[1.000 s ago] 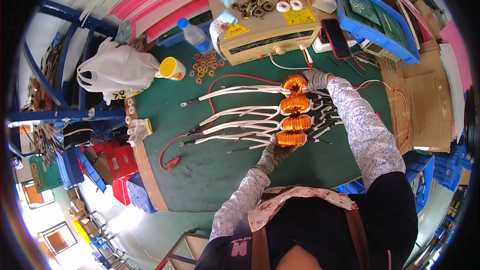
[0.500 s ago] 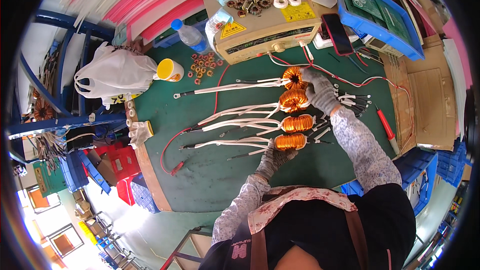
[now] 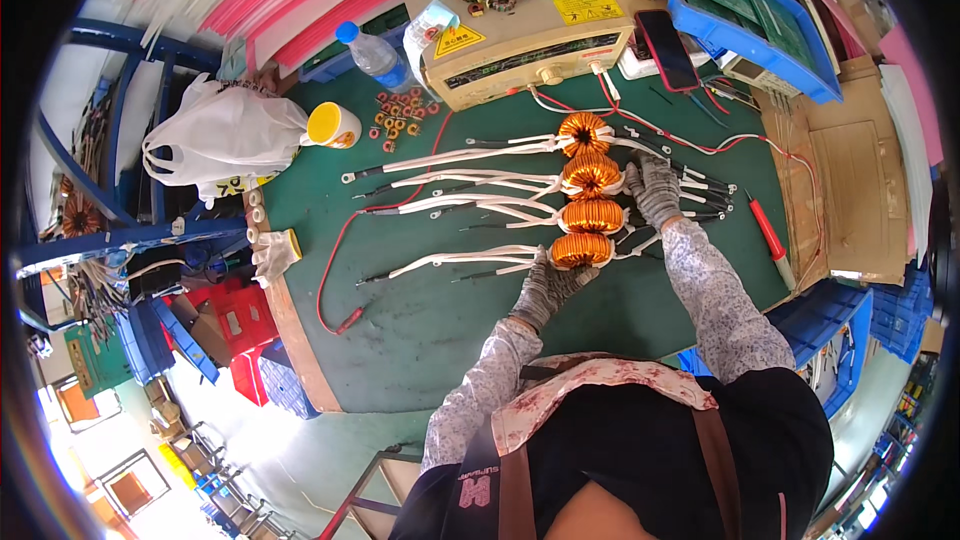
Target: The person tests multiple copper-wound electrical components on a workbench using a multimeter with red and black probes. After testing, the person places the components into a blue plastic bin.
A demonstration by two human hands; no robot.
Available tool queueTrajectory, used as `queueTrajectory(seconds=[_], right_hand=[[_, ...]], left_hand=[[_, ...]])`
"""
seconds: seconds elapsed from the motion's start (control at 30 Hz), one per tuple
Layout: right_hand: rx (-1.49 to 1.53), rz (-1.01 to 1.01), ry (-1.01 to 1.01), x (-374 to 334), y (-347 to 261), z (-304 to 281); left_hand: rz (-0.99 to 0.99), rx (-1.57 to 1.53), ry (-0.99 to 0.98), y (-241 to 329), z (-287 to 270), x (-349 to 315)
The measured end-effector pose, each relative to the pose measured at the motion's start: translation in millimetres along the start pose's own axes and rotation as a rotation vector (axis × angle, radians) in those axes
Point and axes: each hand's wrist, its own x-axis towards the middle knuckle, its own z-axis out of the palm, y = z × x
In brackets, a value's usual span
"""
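Several copper-wound toroidal coils stand in a tight row running away from me on the green bench top (image 3: 430, 360). White-sleeved leads with lug ends stretch out to their left, shorter ones to their right. My left hand (image 3: 547, 292), in a grey knit glove, grips the nearest coil (image 3: 582, 251), thumb at its left side and fingers along its near side. Against the right side of the second coil from the far end (image 3: 591, 177) rests my gloved right hand (image 3: 654, 190), fingers extended over the leads. The farthest coil (image 3: 582, 134) is untouched.
A power supply (image 3: 530, 55) with small cores on top stands at the back. Around the bench are a phone (image 3: 667, 50), a blue tray of circuit boards (image 3: 755, 20), a water bottle (image 3: 380, 62), a yellow-lidded tub (image 3: 333, 126), a white bag (image 3: 225, 135) and a red-handled probe (image 3: 768, 232).
The nearer coils have shifted away from me, closing up the row, with my left hand moving along. My right hand has left the farthest coil and come slightly nearer and rightward.
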Motion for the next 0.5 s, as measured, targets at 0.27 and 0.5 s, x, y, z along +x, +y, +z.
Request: queueTrajectory(seconds=[0.27, 0.5], right_hand=[[0.249, -0.416, 0.069, -81.7, -67.7, -52.6], [0.489, -0.707, -0.366, -179.0, -104.2, -22.5]], left_hand=[[0.121, 0.069, 0.002, -16.4, -3.2, 0.3], [0.413, 0.573, 0.234, -18.1, -22.0, -54.8]])
